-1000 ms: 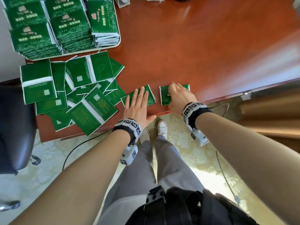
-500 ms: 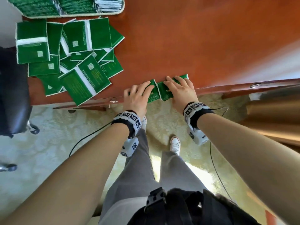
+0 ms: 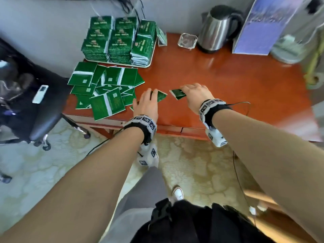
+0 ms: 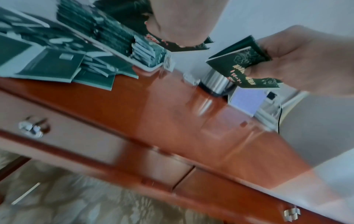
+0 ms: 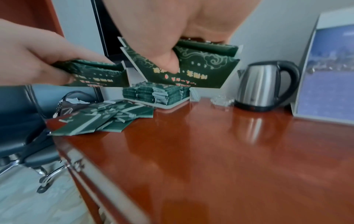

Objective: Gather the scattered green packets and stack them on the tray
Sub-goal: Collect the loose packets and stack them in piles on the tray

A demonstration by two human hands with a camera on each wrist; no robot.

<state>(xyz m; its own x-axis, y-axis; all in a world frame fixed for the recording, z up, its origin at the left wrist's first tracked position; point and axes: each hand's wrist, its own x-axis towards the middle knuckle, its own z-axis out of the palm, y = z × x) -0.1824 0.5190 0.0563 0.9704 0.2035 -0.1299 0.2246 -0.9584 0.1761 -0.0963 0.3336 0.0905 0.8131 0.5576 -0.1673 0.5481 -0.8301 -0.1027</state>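
A white tray (image 3: 151, 61) at the table's back left carries tall stacks of green packets (image 3: 119, 41). In front of it lies a loose pile of scattered green packets (image 3: 105, 88). My left hand (image 3: 152, 95) holds a small bundle of green packets (image 3: 161, 96) above the table's front. The right hand (image 3: 185, 90) pinches another small bundle (image 3: 178, 94) just beside it. In the right wrist view the thumb presses on that bundle (image 5: 201, 66), with the left hand's bundle (image 5: 95, 74) close by. The left wrist view shows the right hand's bundle (image 4: 239, 65).
A steel kettle (image 3: 217, 27), a glass ashtray (image 3: 187, 41) and a blue-purple box (image 3: 259, 25) stand along the back of the red-brown table (image 3: 228, 85). A black office chair (image 3: 43, 116) sits left of the table. Drawers with metal handles (image 4: 32, 128) line the front.
Both hands slid their packets to the table's front edge, gripped them and lifted them. The bundles are now held above the table, slightly apart.
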